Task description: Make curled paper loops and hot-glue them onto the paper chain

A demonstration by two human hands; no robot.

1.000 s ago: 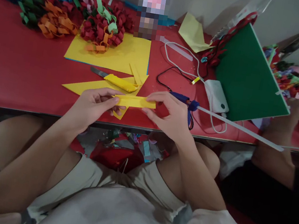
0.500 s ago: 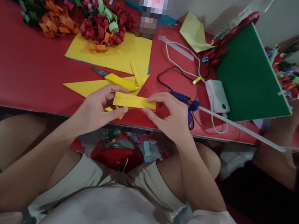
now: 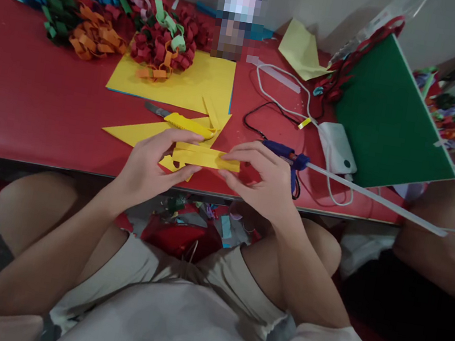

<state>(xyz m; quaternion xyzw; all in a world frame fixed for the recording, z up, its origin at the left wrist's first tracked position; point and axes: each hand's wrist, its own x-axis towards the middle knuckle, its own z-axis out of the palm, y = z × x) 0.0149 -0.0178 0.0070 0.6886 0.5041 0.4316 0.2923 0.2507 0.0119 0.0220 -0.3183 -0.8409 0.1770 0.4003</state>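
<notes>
Between my two hands is a folded strip of yellow paper [image 3: 207, 158], held level just above the table's front edge. My left hand [image 3: 155, 159] grips its left end, thumb below and fingers above. At the strip's right end, the fingers and thumb of my right hand [image 3: 263, 179] are closed on it. Behind it lies a yellow utility knife [image 3: 187, 125], blade out to the left, on a pointed piece of yellow paper [image 3: 130, 133]. A blue glue gun [image 3: 280, 151] with a long clear glue stick [image 3: 374, 198] rests just beyond my right hand.
Paper chains [image 3: 93, 37] in many colours heap at the back left, partly on yellow sheets [image 3: 211, 81]. To the right stand a green board [image 3: 395, 116] and a white power bank [image 3: 337, 147] with cables. Another person's arm [image 3: 441, 210] is at the far right.
The whole view has shifted slightly, so things on the table appear a little further right. Both hands keep hold of the yellow strip, whose fold now shows a little more openly.
</notes>
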